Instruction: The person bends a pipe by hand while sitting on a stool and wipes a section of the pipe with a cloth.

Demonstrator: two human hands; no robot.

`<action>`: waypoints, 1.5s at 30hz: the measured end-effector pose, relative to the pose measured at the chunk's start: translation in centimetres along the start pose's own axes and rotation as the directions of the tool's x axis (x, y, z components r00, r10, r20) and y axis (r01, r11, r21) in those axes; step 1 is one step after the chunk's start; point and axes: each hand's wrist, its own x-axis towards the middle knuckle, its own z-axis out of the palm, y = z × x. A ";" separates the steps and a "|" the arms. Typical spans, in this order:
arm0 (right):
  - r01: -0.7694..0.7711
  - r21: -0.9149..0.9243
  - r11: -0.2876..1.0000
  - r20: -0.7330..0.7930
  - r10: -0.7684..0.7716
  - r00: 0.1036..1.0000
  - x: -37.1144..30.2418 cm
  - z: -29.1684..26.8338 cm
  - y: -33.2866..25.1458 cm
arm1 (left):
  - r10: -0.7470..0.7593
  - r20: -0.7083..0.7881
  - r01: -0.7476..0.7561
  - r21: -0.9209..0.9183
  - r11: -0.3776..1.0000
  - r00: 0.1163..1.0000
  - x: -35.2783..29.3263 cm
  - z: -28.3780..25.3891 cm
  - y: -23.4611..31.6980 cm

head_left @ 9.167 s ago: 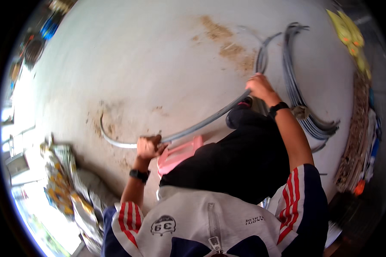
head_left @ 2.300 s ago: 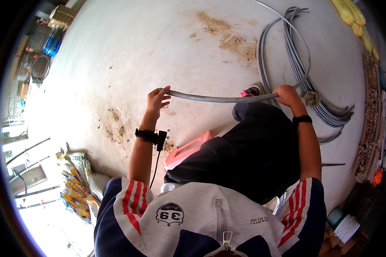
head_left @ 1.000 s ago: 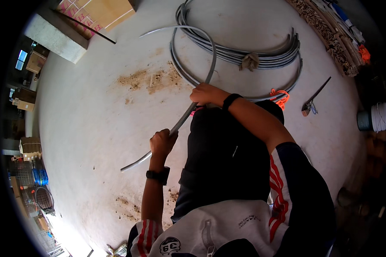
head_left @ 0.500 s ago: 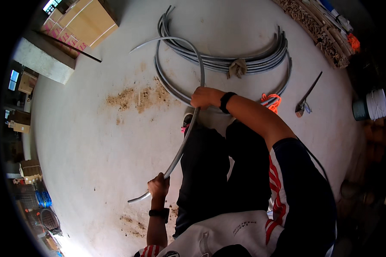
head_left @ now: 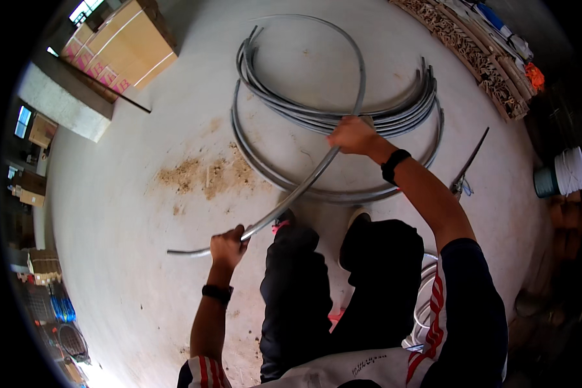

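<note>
A long curved grey pipe [head_left: 295,193] runs across in front of me, held in both hands. My left hand [head_left: 227,248] is closed around it close to its near left end, which sticks out past the fist. Farther along, my right hand [head_left: 354,134] is wrapped round the same pipe, and beyond it the pipe arcs up and back to the left. Behind and below my right hand lies a bundle of bent grey pipes [head_left: 290,110] on the floor. More curved grey pipes [head_left: 255,165] loop nearer my feet, passing under the held one.
Brown dirt [head_left: 207,173] is scattered on the concrete floor left of the pipes. Cardboard boxes [head_left: 132,42] stand at the far left by a concrete block [head_left: 64,97]. A dark rod-like tool [head_left: 469,161], stacked wooden strips [head_left: 459,48] and a white spool [head_left: 569,171] are on the right.
Both hands have moved forward with the pipe, the right hand also to the right and the left hand to the left. The pipe's far arc has swung away and rightward over the bundle.
</note>
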 end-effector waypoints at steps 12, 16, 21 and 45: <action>-0.650 -0.298 0.699 -0.031 0.674 0.738 -12.3 18.0 15.6 | 0.096 0.253 -0.069 -0.115 0.991 0.963 22.9 21.2 4.7; -0.976 0.090 0.200 -0.221 0.959 0.177 -15.9 29.1 13.9 | 0.070 0.366 -0.015 -0.152 0.988 0.928 25.1 26.9 6.0; -0.798 0.602 -0.031 -0.036 0.997 -0.066 -18.1 35.7 12.4 | 0.066 0.365 -0.012 -0.148 0.989 0.929 24.9 27.6 4.8; -0.641 0.750 0.163 0.469 0.554 0.688 -9.8 15.4 -8.8 | 0.451 0.064 -0.180 -0.860 0.477 0.890 17.2 28.8 7.7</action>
